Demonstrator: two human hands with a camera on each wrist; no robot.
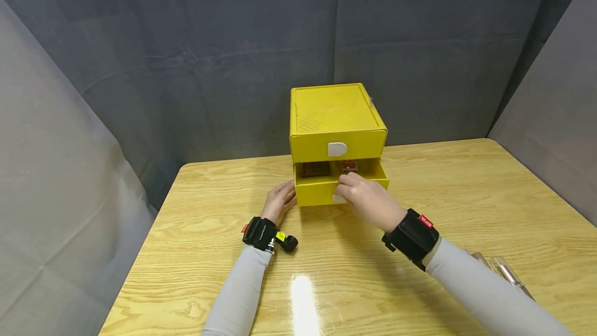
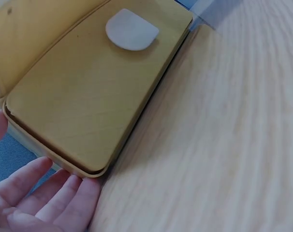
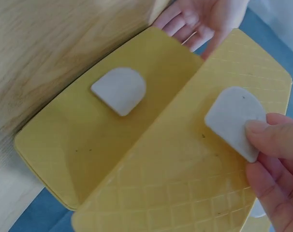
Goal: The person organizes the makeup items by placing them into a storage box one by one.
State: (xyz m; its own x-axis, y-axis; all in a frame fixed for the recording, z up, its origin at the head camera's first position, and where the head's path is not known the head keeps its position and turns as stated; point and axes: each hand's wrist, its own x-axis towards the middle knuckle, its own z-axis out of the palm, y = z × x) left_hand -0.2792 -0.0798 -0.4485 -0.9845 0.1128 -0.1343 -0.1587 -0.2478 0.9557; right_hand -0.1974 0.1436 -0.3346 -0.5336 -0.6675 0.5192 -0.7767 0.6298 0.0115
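Pinching one white handle (image 3: 229,112) of three

Yellow drawer box (image 1: 338,131), cross-hatched toward its top's seven o'clock — white handles (image 1: 337,149). Dark grey curtain (image 1: 252,51) at twelve; tan, wood-grained table (image 1: 368,294) at six — black wristbands (image 1: 412,237).

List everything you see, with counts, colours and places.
Drawer unit: one, yellow, on table; middle drawer open
Handles: three, white, one per drawer
Small items: two, dark brown and reddish, inside middle drawer
Table: one, light wood, below
Slim objects: at least two, brownish, table's right, partly hidden
Curtains: count unclear, dark grey behind, paler sides
Straps: two, black, wrists
Camera: one, black, left wrist
Sleeves: two, grey, forearms
Left hand: one, beside unit
Right hand: one, pinching middle handle
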